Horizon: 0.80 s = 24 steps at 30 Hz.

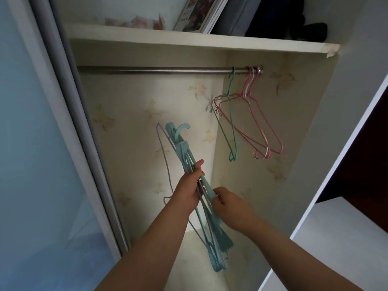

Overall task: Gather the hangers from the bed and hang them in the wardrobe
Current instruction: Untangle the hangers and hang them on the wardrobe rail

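**Bundle of hangers held up inside the open wardrobe**

Far to the left of both hands stands the sliding door (42, 143), a pale blue frosted panel in a grey frame, pushed aside. The left hand (188, 191) is raised inside the wardrobe (273, 185), its grip closed round the middle of a bundle of hangers (182, 152), with the thumb lying up along the bundle's right edge. Most of the bundle is light blue plastic, with a thin lilac wire hanger (162, 156) looping out on the far left of that grip. The hooks point up above the left hand and the shoulder ends hang down below it, between the two forearms.

Just right of the left hand, and a little lower, the right hand (232, 208) has its fingers curled, the grip pinching the right edge of one blue hanger in the bundle.

Above both hands a metal rail (147, 70) crosses the wardrobe under a white shelf (189, 42). Up and to the right of the right hand, four wire hangers hang from the rail's right end: a green hanger (231, 127), then two pink hangers (262, 122) with a white one between them.
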Each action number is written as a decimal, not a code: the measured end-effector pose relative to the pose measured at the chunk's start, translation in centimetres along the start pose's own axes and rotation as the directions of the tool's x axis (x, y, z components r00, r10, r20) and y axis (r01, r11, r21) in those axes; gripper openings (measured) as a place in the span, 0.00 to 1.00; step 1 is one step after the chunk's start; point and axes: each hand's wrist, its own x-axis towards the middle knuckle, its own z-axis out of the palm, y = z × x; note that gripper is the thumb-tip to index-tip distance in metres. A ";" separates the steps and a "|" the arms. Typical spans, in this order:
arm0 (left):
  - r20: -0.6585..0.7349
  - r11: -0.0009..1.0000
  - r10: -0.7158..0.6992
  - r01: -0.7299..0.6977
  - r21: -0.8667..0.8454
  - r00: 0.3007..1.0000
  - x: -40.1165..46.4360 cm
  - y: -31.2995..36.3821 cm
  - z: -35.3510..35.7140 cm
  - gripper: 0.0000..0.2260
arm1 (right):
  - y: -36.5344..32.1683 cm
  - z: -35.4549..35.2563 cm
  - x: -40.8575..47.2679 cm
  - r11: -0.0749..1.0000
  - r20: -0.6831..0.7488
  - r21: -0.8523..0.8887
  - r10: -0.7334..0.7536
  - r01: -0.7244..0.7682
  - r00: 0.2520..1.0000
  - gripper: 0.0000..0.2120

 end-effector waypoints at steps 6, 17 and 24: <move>0.003 0.995 -0.016 0.015 0.096 1.000 0.3 0.1 -0.5 0.13 | 0.7 0.7 0.4 0.991 -0.300 0.132 0.036 0.004 0.953 0.14; -0.176 0.997 0.041 -0.052 -0.061 0.984 1.0 1.6 -1.7 0.11 | 0.6 -7.0 3.4 0.967 -0.586 0.244 0.086 0.074 0.806 0.13; -0.184 0.997 0.077 -0.081 -0.009 0.980 1.2 2.2 -1.5 0.11 | -2.4 -15.8 7.8 0.970 -0.584 0.237 0.100 0.052 0.806 0.12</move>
